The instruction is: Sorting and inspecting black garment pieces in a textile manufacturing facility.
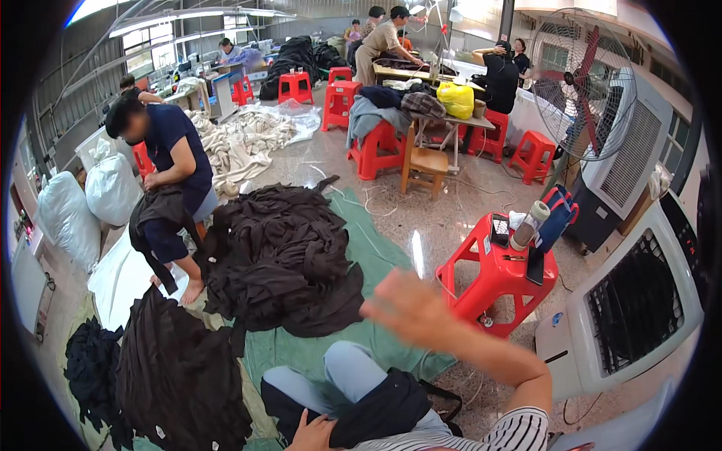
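My left hand rests at my lap by a dark garment, its fingers stretched out over the cloth's edge. The garment lies across my thighs, over light blue trousers. My right hand is raised in front of me, above the green sheet and left of a red stool. Motion smears its fingers, so whether it holds anything is unclear. A large heap of dark brown garments lies on the sheet ahead. Nearer on the left is a second dark heap, next to a pile of navy cloth.
A red stool bears a phone, a bottle and a blue bag. An air cooler and a standing fan are at right. A co-worker sits at left handling dark cloth. White sacks, cream cloth and people at tables lie beyond.
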`<state>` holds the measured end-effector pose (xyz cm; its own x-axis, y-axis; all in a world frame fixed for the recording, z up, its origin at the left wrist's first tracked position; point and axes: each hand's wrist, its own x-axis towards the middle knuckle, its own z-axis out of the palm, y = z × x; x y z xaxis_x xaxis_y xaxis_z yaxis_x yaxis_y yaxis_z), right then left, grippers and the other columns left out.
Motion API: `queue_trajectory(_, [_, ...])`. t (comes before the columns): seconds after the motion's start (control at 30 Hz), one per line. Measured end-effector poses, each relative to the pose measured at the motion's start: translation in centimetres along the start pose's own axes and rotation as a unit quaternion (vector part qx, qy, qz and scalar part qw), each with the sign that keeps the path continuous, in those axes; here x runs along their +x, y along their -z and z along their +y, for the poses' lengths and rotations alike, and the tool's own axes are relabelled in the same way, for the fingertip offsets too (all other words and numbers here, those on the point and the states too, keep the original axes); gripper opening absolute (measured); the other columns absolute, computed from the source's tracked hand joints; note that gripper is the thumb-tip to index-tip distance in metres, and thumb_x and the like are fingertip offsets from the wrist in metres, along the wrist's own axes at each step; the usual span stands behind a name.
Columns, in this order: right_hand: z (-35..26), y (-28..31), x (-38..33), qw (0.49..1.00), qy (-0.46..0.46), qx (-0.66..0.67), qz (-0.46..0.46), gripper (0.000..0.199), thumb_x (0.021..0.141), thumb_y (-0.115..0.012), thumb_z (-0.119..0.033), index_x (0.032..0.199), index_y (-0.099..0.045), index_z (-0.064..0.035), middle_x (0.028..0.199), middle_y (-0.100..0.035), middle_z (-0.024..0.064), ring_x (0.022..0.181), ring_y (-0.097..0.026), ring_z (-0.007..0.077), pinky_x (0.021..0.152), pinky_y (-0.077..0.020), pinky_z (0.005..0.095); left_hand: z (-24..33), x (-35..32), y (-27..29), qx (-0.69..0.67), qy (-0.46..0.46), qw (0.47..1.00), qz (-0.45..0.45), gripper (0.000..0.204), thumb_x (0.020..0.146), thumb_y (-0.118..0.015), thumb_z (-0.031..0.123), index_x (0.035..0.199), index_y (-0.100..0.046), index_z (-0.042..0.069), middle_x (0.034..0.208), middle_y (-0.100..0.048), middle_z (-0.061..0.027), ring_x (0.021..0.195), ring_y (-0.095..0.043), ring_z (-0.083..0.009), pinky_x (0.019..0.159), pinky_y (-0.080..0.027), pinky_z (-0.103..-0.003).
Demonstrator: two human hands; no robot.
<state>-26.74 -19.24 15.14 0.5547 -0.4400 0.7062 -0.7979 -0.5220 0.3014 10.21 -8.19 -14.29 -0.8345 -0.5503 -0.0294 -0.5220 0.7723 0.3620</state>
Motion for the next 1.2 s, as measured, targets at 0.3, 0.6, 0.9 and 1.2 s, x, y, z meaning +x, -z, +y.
queue_trajectory(0.3, [-15.6,-8.2,-16.1,0.895,-0.142,0.338,-0.255,0.054,0.09,-0.064,-0.037,0.136,-0.052,-0.0123,0.151,-0.042,0.0047,0.141,-0.036,0.0211,0.112,-0.027,0.0509,3.9,3.3,2.6,0.026,0.138,0.99,0.001,0.044,0.062,-0.079,0.036,0.091,-0.064,0.005,0.081,-0.067,-0.0106,0.089,-0.066,-0.0259,0.107,-0.034,-0.052])
queue_trajectory(0.6, [-9.6,-12.7,-18.8,0.875,-0.31,0.348,-0.129,0.058,0.084,-0.067,-0.011,0.136,-0.046,0.0023,0.141,-0.044,0.0256,0.129,-0.043,0.0417,0.107,-0.0349,0.0486,6.8,0.6,21.6,0.131,0.124,0.972,0.15,0.028,0.063,-0.063,0.022,0.09,-0.058,0.015,0.084,-0.056,-0.0001,0.098,-0.053,-0.0237,0.077,-0.04,-0.039])
queue_trajectory(0.9, [-8.5,-15.4,-17.6,0.861,-0.304,0.388,-0.124,0.052,0.087,-0.058,-0.009,0.137,-0.046,0.0025,0.143,-0.041,0.0246,0.124,-0.046,0.0409,0.098,-0.0442,0.0437,-5.9,-23.1,50.0,0.569,0.55,0.538,0.291,0.025,0.086,-0.051,0.005,0.11,-0.049,0.011,0.1,-0.063,-0.0196,0.075,-0.068,-0.037,0.058,-0.055,-0.046])
queue_trajectory(1.2, [-16.4,-12.0,-21.7,0.855,-0.373,0.31,-0.184,0.031,0.09,-0.059,-0.01,0.121,-0.065,-0.0098,0.123,-0.058,0.0178,0.115,-0.055,0.0382,0.098,-0.0444,0.0478,-12.8,-18.5,39.2,0.274,0.649,0.605,0.372,0.018,0.079,-0.064,0.012,0.095,-0.067,0.005,0.101,-0.062,-0.0199,0.099,-0.06,-0.039,0.081,-0.052,-0.05])
